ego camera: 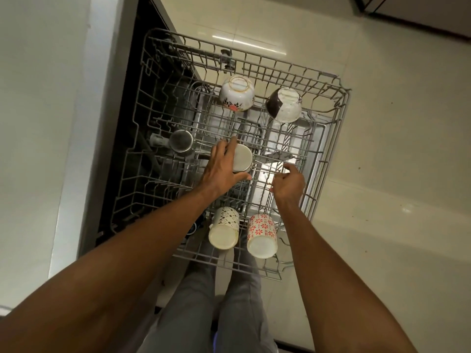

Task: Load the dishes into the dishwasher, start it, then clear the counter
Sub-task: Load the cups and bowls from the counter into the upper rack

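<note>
Both forearms reach over the upper rack [328,159], mid-loading: left hand [221,171] grips an inverted steel cup [242,159], right hand [289,183] pinches its wire handle [265,166]; seating it between tines likely comes next.

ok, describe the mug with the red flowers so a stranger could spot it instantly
Start at the pulled-out dishwasher rack. Along its edge nearest the person, two mugs lie with their pale bases toward the camera. The red-flower mug is the right-hand one, below the right hand; its neighbour, the black-patterned mug, has dark diamond marks instead.
</note>
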The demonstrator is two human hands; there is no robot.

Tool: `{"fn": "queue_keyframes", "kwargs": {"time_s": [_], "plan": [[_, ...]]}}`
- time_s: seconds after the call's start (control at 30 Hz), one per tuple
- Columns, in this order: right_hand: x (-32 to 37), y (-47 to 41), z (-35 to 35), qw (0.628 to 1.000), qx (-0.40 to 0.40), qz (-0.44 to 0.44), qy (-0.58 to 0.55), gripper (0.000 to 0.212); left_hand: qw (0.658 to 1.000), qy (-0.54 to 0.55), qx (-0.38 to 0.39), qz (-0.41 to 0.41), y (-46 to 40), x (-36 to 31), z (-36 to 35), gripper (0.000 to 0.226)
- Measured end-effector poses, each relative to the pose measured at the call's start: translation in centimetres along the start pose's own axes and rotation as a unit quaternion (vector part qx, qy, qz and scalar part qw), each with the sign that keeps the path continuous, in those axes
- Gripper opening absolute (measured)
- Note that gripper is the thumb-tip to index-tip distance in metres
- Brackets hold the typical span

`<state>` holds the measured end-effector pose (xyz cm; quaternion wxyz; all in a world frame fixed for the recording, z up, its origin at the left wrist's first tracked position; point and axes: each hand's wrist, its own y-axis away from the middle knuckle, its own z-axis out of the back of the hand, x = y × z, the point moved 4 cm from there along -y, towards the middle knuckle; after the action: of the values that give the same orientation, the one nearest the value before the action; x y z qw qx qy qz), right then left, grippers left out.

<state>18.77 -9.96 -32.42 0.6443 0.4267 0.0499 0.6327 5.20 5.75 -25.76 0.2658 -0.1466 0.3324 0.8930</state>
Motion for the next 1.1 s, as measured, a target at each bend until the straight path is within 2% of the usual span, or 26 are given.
{"fn": "queue_keyframes", "kwargs": {"time_s": [0.13, 0.27, 0.57, 0.8, 1.1], "plan": [[0.6, 1.0, 0.8, 0.998, 0.005, 0.054, 0.034, 0.028, 0.999, 0.033, -0.015, 0.026, 1.4, -0.5, 0.5, 0.111], [0.3, 2.5, 2.4, 0.996, 0.020, 0.082, 0.042, 0.025, 0.996, 0.068, -0.041, 0.036, 3.9, -0.8, 2.1, 0.092], [4.7, 9.5, 7.7, 0.993, 0.096, 0.062, 0.028, 0.025, 0.994, 0.058, -0.066, 0.063, 12.1, -3.0, 7.7, 0.045], [10.0, 16.5, 10.2, 0.967, 0.171, 0.165, 0.088, 0.021, 0.995, 0.051, -0.071, 0.053, 18.4, -4.1, 11.5, 0.014], [13.9, 24.9, 11.4, 0.906, 0.206, 0.299, 0.216, 0.021, 0.988, 0.057, -0.112, 0.086, 28.2, -1.7, 14.6, 0.014]]}}
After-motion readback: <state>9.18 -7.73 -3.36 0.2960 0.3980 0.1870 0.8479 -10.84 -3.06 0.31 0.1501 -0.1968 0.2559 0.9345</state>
